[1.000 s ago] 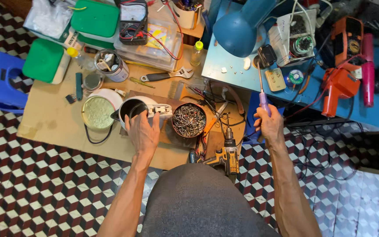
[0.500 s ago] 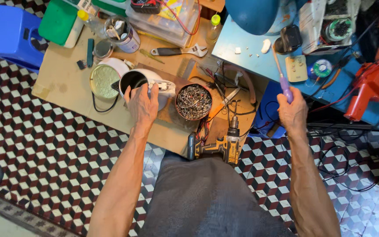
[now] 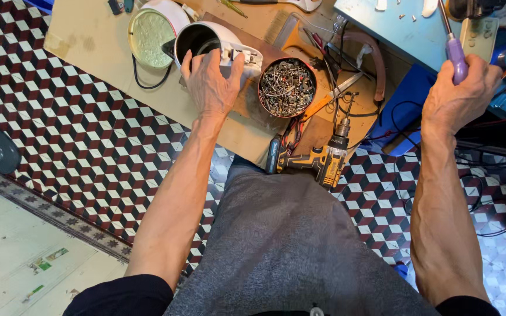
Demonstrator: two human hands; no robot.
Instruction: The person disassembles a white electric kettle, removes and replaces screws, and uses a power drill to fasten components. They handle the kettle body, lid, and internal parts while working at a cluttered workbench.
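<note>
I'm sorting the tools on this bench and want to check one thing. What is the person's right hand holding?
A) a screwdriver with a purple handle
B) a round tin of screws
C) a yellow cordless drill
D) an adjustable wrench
A: the right hand is closed around a purple-handled screwdriver with its shaft pointing up, while the yellow cordless drill lies untouched at the board's edge and the tin of screws sits apart.
</note>
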